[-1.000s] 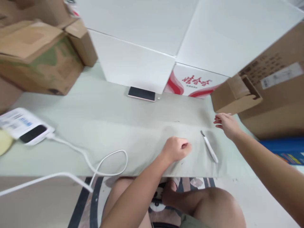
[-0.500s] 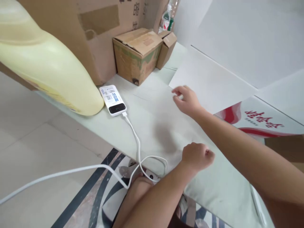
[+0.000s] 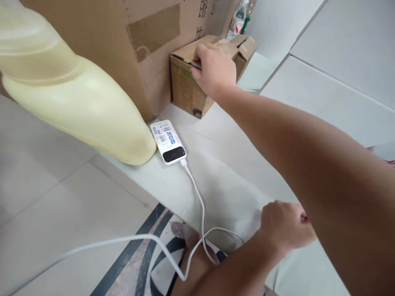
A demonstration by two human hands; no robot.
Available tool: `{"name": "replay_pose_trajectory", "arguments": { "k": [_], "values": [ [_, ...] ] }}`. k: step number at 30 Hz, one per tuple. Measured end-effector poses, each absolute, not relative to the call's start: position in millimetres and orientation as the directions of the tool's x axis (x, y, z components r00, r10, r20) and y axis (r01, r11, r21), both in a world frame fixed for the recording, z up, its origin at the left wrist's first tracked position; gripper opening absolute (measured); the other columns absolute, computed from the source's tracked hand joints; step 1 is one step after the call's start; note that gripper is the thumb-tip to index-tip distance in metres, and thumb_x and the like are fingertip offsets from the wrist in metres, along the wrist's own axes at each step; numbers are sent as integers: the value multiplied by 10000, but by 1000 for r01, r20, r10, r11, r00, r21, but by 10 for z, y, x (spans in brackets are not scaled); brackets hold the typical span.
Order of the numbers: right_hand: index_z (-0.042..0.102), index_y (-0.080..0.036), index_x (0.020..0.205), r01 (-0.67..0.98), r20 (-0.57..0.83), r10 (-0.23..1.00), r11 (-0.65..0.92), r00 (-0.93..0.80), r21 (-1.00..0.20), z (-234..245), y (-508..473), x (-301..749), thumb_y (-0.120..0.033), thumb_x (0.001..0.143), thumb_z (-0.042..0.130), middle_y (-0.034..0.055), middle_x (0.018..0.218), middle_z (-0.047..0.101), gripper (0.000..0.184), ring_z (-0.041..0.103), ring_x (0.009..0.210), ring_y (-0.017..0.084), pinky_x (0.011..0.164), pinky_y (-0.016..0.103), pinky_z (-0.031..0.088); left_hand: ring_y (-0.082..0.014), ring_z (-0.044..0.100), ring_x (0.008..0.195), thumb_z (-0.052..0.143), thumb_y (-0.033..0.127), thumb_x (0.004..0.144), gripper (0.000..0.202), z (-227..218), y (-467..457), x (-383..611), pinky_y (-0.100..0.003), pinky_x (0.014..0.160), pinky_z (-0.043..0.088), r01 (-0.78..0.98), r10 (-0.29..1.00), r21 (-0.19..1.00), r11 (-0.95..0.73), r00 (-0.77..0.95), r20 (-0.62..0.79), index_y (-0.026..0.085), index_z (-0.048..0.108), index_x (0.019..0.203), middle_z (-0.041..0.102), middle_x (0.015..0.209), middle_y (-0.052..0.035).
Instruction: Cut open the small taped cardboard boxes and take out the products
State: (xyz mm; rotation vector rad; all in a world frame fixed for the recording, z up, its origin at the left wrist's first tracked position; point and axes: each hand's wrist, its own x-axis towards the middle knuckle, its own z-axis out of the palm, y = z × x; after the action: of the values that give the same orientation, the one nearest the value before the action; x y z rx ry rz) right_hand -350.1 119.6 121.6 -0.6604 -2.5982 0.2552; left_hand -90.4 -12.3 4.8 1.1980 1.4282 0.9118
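Note:
My right hand point(image 3: 214, 68) reaches across to the small brown cardboard box point(image 3: 185, 86), its fingers curled and closed at the front edge of the lid flap. Thumb and forefinger seem to pinch that edge, though the hand covers part of it. My left hand point(image 3: 285, 226) is a closed fist resting low over the pale cloth-covered table point(image 3: 228, 135); nothing shows in it. A white power bank point(image 3: 168, 142) with a dark display lies left of the box, and a white cable point(image 3: 197, 189) is plugged into its near end.
A large pale yellow rounded object point(image 3: 92, 111) leans in from the left, its tip beside the power bank. Behind stands a big cardboard carton point(image 3: 123, 53). Plastic bottles point(image 3: 239, 20) are behind the small box. White panels point(image 3: 339, 61) lie at right. The cable hangs past the table edge.
My right hand has moved forward and left, from above the table to the small box's lid. My left hand stays a fist. The view has shifted, so objects appear further right.

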Motion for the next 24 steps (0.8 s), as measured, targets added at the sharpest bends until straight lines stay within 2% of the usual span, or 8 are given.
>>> {"name": "replay_pose_trajectory", "arguments": {
  "k": [4,9,15,16,18,21,23,24],
  "values": [
    [605,-210,937,513,366,557,830,-746,-218,1215,1206,-3529,-313,1059,523,-11,1110,701,179,628,1254,267,1130,590,504,-146,381,587,617,234,795,379,109,-154,-959,-327,597,284,150,969,958,245,-8,-246,203,341,537,335,534,11],
    [629,-191,1086,601,383,607,785,-696,-152,1257,1178,-3310,-320,1069,515,55,1159,702,172,641,1190,288,1051,537,511,-124,210,549,582,229,740,390,238,-238,-1013,-308,575,222,-7,963,969,246,-115,-245,213,270,505,214,512,43],
    [627,-226,984,578,414,655,755,-632,-311,1076,1161,-2260,-285,1057,518,14,1084,752,144,651,1005,151,931,327,523,-112,266,522,517,257,826,403,198,-254,-1109,-303,555,227,-73,907,997,-14,-420,-18,221,241,535,265,500,55],
    [637,-225,987,586,429,677,734,-598,-342,1005,1151,-1969,-291,1057,505,20,1067,760,164,664,983,151,899,324,536,-112,249,509,503,246,845,408,213,-277,-1119,-306,544,224,-28,860,996,-82,-508,56,225,222,551,251,499,58],
    [672,-216,917,498,556,730,680,-397,-538,841,1106,-1298,-348,1001,584,36,957,773,180,699,926,182,875,360,552,-116,239,499,494,200,854,396,309,-382,-1118,-318,535,223,181,676,949,-259,-667,312,232,200,590,243,507,60],
    [667,-216,895,476,655,739,638,-157,-605,554,952,-139,-468,949,624,63,1032,774,262,723,1015,235,931,441,553,-141,348,560,546,149,799,321,595,-649,-1087,-320,572,310,561,260,709,-427,-675,690,232,281,638,334,562,42],
    [666,-248,896,388,660,734,567,161,-726,347,779,649,-466,882,697,43,1044,766,221,728,994,245,866,439,567,-179,472,703,581,159,772,163,794,-808,-1081,-333,657,428,609,165,664,-434,-671,723,231,443,725,462,685,1],
    [674,-274,887,321,612,738,528,285,-786,247,673,1016,-436,851,716,24,996,760,172,727,938,240,808,425,569,-198,512,778,588,167,782,100,866,-856,-1089,-348,700,466,603,182,674,-427,-672,717,232,513,795,512,758,-20]
  ]
}}
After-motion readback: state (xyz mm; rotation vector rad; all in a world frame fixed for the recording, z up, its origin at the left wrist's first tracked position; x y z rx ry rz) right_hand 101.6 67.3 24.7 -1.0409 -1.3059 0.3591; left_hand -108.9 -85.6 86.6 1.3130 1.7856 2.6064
